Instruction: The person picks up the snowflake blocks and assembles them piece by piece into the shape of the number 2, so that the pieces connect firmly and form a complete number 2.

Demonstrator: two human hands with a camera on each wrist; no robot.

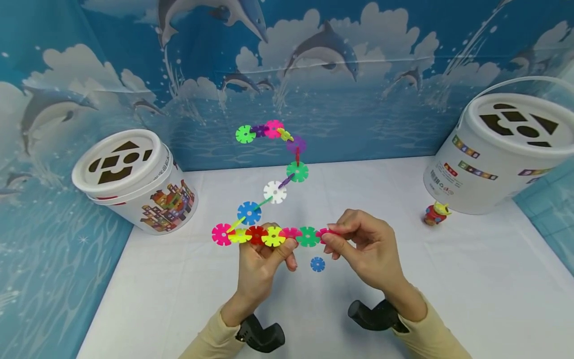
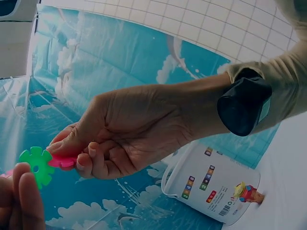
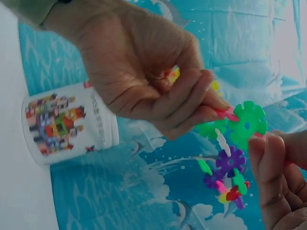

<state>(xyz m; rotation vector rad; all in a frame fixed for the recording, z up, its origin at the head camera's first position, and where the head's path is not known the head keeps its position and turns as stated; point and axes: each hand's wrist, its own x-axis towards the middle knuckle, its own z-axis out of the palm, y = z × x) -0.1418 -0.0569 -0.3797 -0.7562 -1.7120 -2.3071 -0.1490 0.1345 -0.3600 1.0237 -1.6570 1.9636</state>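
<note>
Both hands hold a curving chain of notched plastic discs in the head view. My left hand pinches the chain's near row at a pink disc, thumb in front. My right hand pinches the magenta disc at the row's right end, beside a green disc. From the pink disc at the left, the chain bends back through blue, white and green discs to a light green disc at its far end. A loose blue disc shows below the row, between the hands.
A white lidded bucket stands at the left, and a larger white bucket with a handle at the right. Near the latter is a small toy figure. A dolphin-printed blue sheet backs the white table.
</note>
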